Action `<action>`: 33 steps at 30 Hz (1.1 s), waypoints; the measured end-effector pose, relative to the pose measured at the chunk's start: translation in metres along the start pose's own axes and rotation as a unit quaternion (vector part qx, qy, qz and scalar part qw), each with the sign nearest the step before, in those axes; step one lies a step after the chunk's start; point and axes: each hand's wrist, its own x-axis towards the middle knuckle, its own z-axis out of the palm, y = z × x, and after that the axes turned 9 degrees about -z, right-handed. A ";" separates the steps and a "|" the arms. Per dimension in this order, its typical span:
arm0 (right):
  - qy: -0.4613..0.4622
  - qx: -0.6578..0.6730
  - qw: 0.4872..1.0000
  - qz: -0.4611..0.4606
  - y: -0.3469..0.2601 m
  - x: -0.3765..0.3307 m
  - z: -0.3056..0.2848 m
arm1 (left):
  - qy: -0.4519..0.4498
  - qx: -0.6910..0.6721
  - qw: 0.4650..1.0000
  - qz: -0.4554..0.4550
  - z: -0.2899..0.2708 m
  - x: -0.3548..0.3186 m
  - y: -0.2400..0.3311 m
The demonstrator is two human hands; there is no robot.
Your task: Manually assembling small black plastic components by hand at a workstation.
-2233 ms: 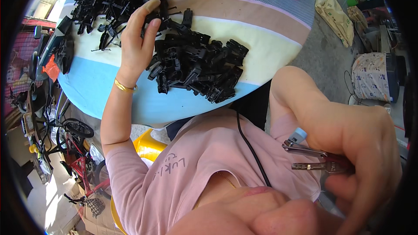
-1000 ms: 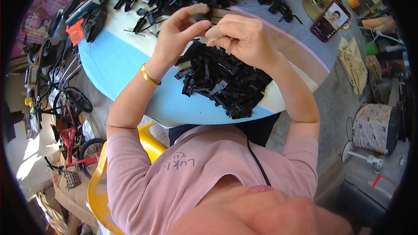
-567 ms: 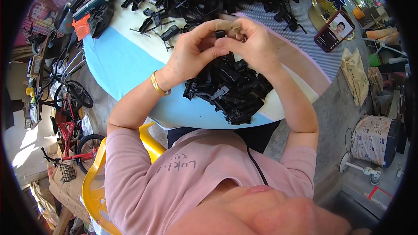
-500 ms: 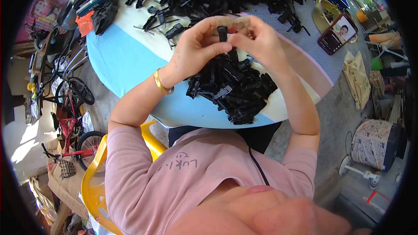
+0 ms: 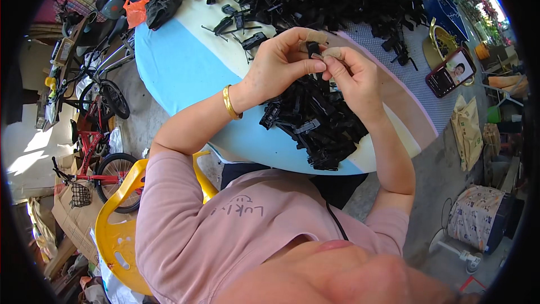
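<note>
The surface (image 5: pixel 185 73) is covered by a cloth striped in blue, cream and brown, with a dotted grey section at the right. Its far side is buried under a large pile of black parts (image 5: pixel 332 0); a smaller heap (image 5: pixel 318 126) is gathered near the front edge, below the hands. Above this heap, a small black part (image 5: pixel 313 49) is gripped between thumb and fingers by the left hand (image 5: pixel 289 62). The right hand (image 5: pixel 357 81) is brought close beside it, fingers bent; whether anything is grasped there cannot be told. A phone (image 5: pixel 450 73) with a lit screen is propped at the right. On the grey floor (image 5: pixel 126 135), a red bicycle (image 5: pixel 87 146) is parked at the left, near a yellow chair (image 5: pixel 115 236); at the right, a beige sack (image 5: pixel 468 129) and a box-like object (image 5: pixel 477 214) draped in patterned cloth are seen.
</note>
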 end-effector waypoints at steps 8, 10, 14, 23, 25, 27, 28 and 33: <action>-0.017 -0.048 0.999 0.015 -0.012 -0.003 0.003 | -0.016 0.005 1.000 0.018 -0.004 -0.002 -0.001; -0.012 -0.051 0.999 0.004 -0.009 -0.005 0.005 | -0.020 0.039 0.999 0.017 -0.006 -0.002 -0.002; -0.018 -0.047 0.999 0.022 -0.013 -0.005 0.005 | 0.049 0.072 0.990 0.112 0.003 -0.004 -0.011; 0.028 0.000 1.000 0.002 0.000 -0.001 0.000 | 0.121 0.175 0.973 0.094 0.009 0.003 0.000; 0.028 -0.054 0.998 -0.024 -0.005 0.001 -0.002 | 0.133 0.224 0.958 0.117 0.007 0.003 -0.003; 0.017 -0.119 0.989 -0.086 -0.014 0.005 0.000 | 0.123 0.262 0.948 0.128 0.007 0.000 -0.002; 0.023 -0.125 0.988 -0.085 -0.013 0.006 0.000 | 0.112 0.332 0.921 0.168 0.006 0.000 -0.003; -0.062 -0.168 0.981 -0.076 -0.014 0.016 -0.014 | -0.070 0.194 0.978 0.029 -0.016 0.001 0.017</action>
